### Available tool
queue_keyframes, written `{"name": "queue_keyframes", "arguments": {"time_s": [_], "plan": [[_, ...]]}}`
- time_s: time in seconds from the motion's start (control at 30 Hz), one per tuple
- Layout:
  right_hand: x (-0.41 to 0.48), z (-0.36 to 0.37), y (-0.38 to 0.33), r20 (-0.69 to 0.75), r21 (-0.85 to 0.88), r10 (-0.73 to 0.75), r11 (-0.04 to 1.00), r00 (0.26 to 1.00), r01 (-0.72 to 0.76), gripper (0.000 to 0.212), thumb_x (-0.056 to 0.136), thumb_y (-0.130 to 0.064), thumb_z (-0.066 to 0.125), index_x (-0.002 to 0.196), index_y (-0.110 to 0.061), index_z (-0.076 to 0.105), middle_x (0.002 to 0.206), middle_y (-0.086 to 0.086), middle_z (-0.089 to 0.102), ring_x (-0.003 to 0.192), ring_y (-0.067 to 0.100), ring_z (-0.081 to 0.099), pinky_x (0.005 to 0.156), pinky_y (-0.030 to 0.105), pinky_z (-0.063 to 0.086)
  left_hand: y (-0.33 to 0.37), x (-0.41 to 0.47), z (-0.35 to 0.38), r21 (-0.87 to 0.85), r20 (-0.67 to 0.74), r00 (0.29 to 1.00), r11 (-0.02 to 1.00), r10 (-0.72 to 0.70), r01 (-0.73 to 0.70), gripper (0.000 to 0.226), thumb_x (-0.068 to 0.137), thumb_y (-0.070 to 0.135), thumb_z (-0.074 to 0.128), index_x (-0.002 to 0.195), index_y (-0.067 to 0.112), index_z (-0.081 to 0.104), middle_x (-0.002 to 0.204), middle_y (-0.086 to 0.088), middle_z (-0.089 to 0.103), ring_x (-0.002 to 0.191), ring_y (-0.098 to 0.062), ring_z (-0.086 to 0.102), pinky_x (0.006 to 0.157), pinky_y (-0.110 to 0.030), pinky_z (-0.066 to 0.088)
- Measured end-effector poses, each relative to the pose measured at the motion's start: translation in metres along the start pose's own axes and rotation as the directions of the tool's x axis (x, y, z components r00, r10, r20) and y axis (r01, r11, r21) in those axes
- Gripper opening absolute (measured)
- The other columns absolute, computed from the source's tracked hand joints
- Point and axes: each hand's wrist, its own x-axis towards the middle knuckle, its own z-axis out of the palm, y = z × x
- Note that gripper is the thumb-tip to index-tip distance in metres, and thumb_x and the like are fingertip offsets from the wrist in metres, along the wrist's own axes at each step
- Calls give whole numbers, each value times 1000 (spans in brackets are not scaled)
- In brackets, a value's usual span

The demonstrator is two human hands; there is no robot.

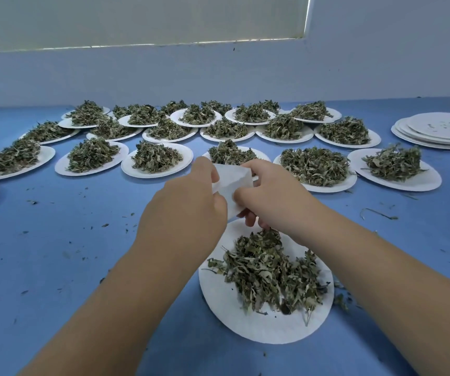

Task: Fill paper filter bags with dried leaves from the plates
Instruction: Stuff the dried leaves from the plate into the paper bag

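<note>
A white paper filter bag (232, 180) is held up between both hands above the blue table. My left hand (183, 204) grips its left edge, and my right hand (270, 194) pinches its right side, fingers curled round the paper. Just below the hands lies a white paper plate (245, 321) with a loose pile of dried green leaves (267, 272). The lower fingers of my right hand hang close above the top of that pile. The bag's opening and inside are hidden by my fingers.
Several white plates heaped with dried leaves (158, 158) fill the far half of the blue table (69, 253). A stack of bare plates (441, 130) sits far right. Leaf crumbs and a loose stem (376, 213) are scattered around. A pale wall runs behind.
</note>
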Motion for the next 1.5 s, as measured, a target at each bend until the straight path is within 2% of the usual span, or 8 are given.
{"name": "queue_keyframes", "arguments": {"time_s": [0.27,0.4,0.53,0.63,0.9,1.03,1.23,1.5], "plan": [[-3,-9,-3,106,112,53,992,993,-65,22,86,-16,61,108,-17,57,61,3,68,47,12,53,40,23,38,-3,9,-17,-494,-55,997,869,-62,27,22,85,10,53,81,29,63,59,-19,52,39,-11,32,33,-19,30],[-7,-13,-4,143,196,20,980,990,-48,22,90,-29,62,101,-11,64,67,-3,68,52,13,53,43,24,40,-4,7,-21,-590,-97,995,807,-22,-39,10,81,26,60,78,31,69,58,-2,61,38,-6,38,39,-16,32],[-19,-25,-3,80,163,-13,987,997,0,31,85,-51,62,92,-23,69,71,-9,62,56,8,53,54,23,44,-8,9,-21,-484,-208,977,873,-43,-65,15,85,22,65,72,29,68,63,0,63,44,-7,48,40,-13,35],[-35,-37,-3,99,-165,-130,975,987,146,34,72,-66,59,93,-40,66,81,-21,61,58,-2,54,55,16,44,-10,8,-23,-384,-273,961,920,-37,-73,16,84,20,62,69,27,65,68,-1,60,59,-19,53,46,-19,39],[-66,-29,-6,312,-531,-175,783,934,324,60,65,-79,45,119,-52,46,97,-34,35,88,-14,42,65,15,32,-9,4,-24,-141,-176,984,990,-3,-22,13,76,26,54,65,25,60,58,17,56,57,2,50,48,-8,36],[-68,-27,-5,314,-571,-138,763,939,303,63,68,-75,48,125,-50,43,96,-34,32,85,-19,38,61,16,29,-8,4,-13,-74,-133,991,997,-29,19,14,79,21,56,66,23,61,50,9,52,58,-3,50,48,-25,44],[-66,-24,-1,321,-583,-144,749,936,315,43,80,-60,58,119,-43,54,87,-25,37,81,-19,37,59,14,29,-5,3,-7,-64,-122,992,997,-42,35,21,82,27,53,61,22,54,46,9,48,55,-2,48,44,-16,31],[-65,-19,3,295,-598,-178,732,939,326,24,87,-45,58,110,-39,61,87,-21,42,75,-11,39,70,18,39,-6,2,-1,-49,-64,997,998,-51,47,22,87,27,57,66,23,56,50,9,52,51,-12,49,48,-25,37]]}}
